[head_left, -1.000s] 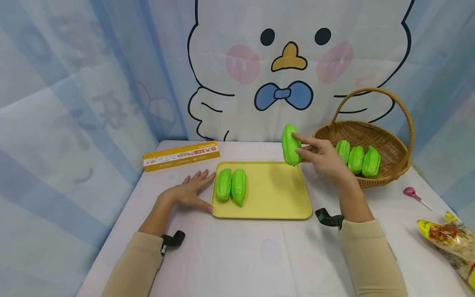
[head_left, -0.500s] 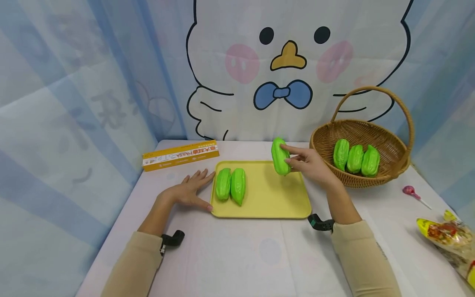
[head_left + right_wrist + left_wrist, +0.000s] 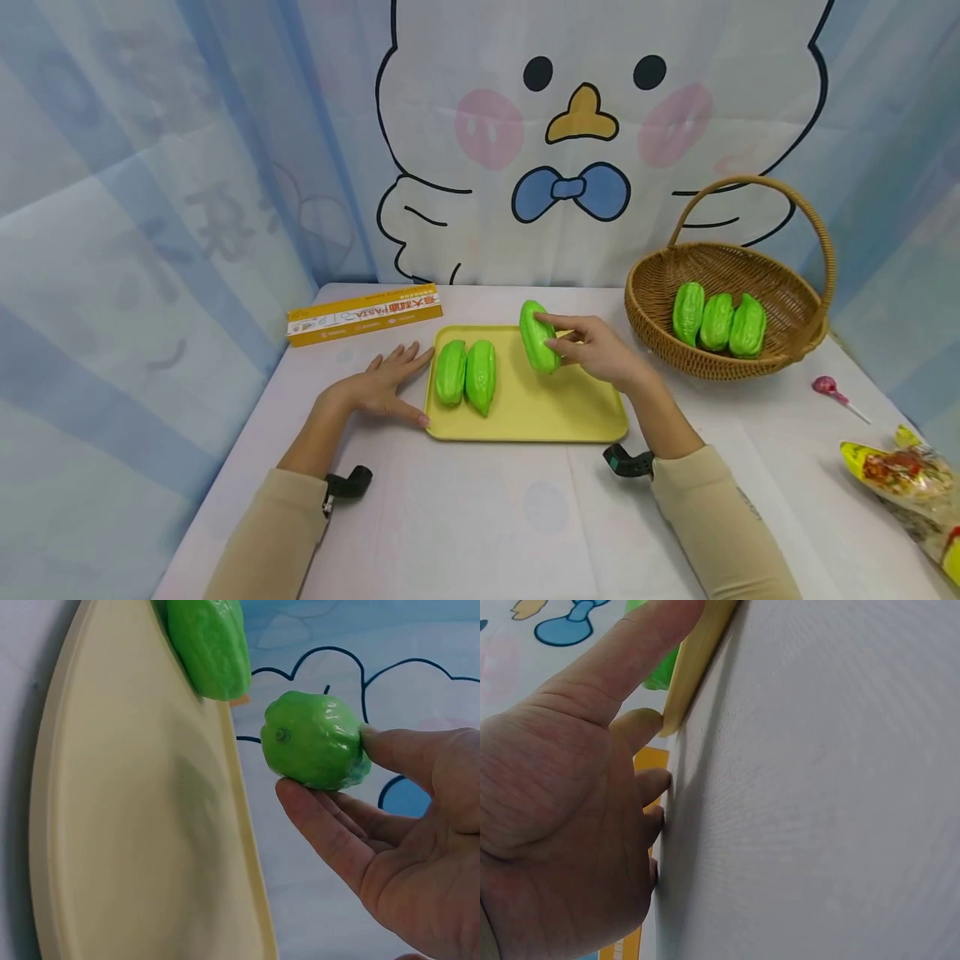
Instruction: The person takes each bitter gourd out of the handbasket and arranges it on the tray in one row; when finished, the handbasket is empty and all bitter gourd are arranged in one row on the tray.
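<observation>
My right hand pinches a glossy, ridged green toy vegetable between thumb and fingers over the back middle of a yellow tray. In the right wrist view this vegetable shows its stem end, above the tray surface. Two more like it, a left one and a right one, lie side by side at the tray's left end. Fingers spread, my left hand rests at the tray's left edge; in the left wrist view its thumb reaches the tray's rim.
A wicker basket holding three similar green vegetables stands at the back right. An orange pasta box lies at the back left. On the right are a lollipop and a food bag.
My right hand has carried the green vegetable left and down, from beside the basket to over the tray. The left hand has stayed in place.
</observation>
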Available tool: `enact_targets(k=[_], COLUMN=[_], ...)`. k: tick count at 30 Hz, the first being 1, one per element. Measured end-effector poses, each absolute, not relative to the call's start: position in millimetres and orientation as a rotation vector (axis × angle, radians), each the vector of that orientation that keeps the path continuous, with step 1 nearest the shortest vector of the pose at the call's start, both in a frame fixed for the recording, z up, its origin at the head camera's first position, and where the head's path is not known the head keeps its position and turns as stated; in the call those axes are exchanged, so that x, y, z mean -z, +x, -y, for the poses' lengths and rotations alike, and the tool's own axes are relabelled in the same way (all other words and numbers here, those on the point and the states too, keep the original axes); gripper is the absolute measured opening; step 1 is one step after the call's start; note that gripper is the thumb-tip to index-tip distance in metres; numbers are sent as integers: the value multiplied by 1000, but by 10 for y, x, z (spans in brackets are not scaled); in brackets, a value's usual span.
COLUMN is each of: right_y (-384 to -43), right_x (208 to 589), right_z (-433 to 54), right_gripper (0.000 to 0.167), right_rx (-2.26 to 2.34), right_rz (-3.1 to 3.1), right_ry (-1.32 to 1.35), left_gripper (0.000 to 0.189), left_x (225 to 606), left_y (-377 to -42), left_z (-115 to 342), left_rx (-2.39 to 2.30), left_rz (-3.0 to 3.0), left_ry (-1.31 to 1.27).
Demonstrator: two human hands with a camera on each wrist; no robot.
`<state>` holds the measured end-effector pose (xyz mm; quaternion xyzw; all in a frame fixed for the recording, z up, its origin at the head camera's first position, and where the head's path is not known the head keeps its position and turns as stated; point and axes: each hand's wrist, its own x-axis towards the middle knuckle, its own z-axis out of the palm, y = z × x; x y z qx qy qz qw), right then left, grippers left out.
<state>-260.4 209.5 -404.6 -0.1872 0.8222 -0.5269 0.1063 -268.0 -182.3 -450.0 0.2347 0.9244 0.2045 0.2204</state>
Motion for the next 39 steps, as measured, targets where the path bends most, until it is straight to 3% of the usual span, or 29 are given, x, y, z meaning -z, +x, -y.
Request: enact_targets(k=[39], right_y=[-2559], right_x=[4339], right_z=[-1729], right_gripper=[52], right_rx=[1472], right_rz=[-2315], right_ry=[-418], left_gripper=[126], left_x=[4501], left_y=[-2670], left_z=[1826], left_rx=[-565], left_rz=[-2558], left_ry=[652])
